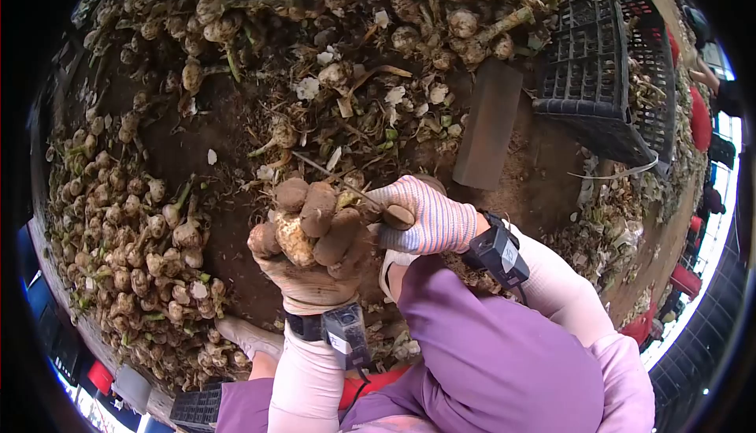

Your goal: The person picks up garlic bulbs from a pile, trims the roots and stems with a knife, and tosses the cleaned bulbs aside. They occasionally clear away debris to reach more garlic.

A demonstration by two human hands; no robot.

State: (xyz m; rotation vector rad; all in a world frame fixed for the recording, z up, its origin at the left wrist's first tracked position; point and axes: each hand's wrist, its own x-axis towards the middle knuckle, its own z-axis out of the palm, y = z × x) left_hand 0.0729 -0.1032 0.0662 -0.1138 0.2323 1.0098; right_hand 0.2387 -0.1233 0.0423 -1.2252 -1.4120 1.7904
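Note:
My left hand (315, 256), in a soil-stained glove, is closed around a pale, dirty bulb (294, 237) that shows between its brown fingertips. Just right of it, my right hand (417, 216), in a striped glove, grips a thin blade (335, 174) by its rounded wooden end (398, 217). The blade points up and left, over the fingers of my left hand. Trimmed stalks and pale skins (394, 98) lie on the ground beyond both hands.
Loose bulbs (134, 252) are heaped at the left, with stalked bulbs (213, 15) along the top. A wooden block (488, 126) lies beside black crates (583, 55) at the right. Another person's hand (706, 75) shows at the far right edge.

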